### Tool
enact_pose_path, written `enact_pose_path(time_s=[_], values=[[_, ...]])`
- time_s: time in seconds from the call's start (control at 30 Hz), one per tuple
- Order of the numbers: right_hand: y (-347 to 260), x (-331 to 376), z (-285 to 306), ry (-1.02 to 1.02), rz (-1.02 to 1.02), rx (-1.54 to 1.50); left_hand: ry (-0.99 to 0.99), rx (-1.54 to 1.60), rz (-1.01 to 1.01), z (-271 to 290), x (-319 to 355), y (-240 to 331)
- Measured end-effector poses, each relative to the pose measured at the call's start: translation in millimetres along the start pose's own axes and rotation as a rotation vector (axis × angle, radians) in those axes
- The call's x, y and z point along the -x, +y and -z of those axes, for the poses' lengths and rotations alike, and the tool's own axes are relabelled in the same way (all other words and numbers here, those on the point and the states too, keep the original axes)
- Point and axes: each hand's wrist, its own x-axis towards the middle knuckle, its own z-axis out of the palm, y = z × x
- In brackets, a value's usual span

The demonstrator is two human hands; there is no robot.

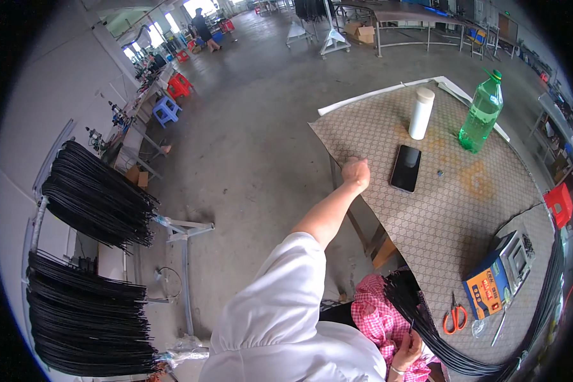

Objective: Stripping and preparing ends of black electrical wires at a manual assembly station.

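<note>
My left arm in a white sleeve reaches out to the left edge of the table (379,111). There my left hand (355,173) is closed; what its fingers hold, if anything, is hidden. Low in the view, my right hand (407,351) is closed with its fingertips around a thin dark stick-like piece (412,325). Beside it, a bundle of black cables (420,318) lies over the table's near edge and curves along the right side. Pink checked cloth (370,305) lies under and next to the right hand.
On the table are a black phone (406,169), white bottle (421,114), green plastic bottle (481,114), orange-handled scissors (454,319) and a blue-orange box (490,283). Racks of black cables (89,312) stand at left. Red (179,84) and blue stools (167,111) and a person (203,30) are farther off.
</note>
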Motion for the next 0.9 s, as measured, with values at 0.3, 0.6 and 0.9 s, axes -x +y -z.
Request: enact_pose_path(time_s=[0.3,0.6,0.9], values=[[-3,-1,-1,-0.003,0.046,-0.01,0.064,-0.07,-0.099,-9,24,-2],[8,0,-1,0.012,0.082,0.009,0.073,-0.088,-0.097,-14,28,5],[1,0,0,0.019,0.1,0.033,0.021,-0.062,-0.117,-16,25,-4]])
